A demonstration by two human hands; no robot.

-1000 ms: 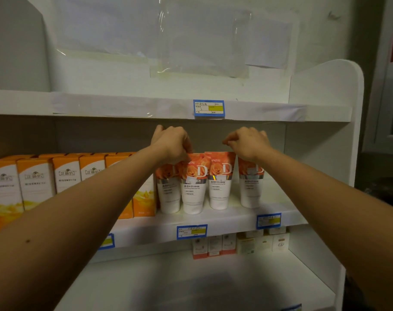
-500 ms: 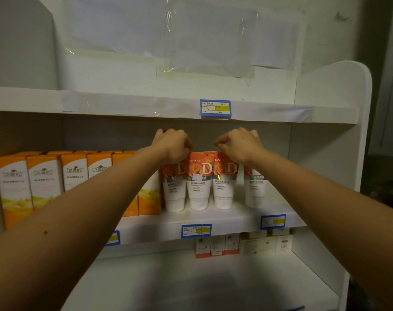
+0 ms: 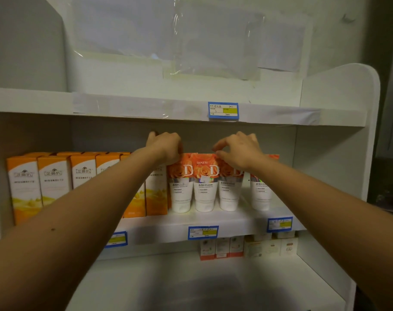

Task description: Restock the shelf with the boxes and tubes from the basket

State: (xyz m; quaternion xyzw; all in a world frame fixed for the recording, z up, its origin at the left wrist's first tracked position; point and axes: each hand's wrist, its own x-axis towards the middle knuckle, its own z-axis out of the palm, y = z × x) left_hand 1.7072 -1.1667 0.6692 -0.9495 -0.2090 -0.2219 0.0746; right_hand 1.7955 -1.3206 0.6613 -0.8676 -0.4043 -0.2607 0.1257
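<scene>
Tubes (image 3: 204,182) stand under both hands: left hand (image 3: 166,145) grip clenched on one top, right hand (image 3: 240,149) grip released, fingertips touching.

- middle shelf (image 3: 224,223): row of boxes (image 3: 54,182) along the left, four tubes (image 3: 204,187) standing cap-down just right of them
- left hand (image 3: 166,147) sits on top where boxes meet tubes, right hand (image 3: 240,151) over the third tube's top
- price tags (image 3: 203,232) stuck on the shelf's front edge
- bottom shelf: small boxes (image 3: 222,246) way at the back, right of centre
</scene>
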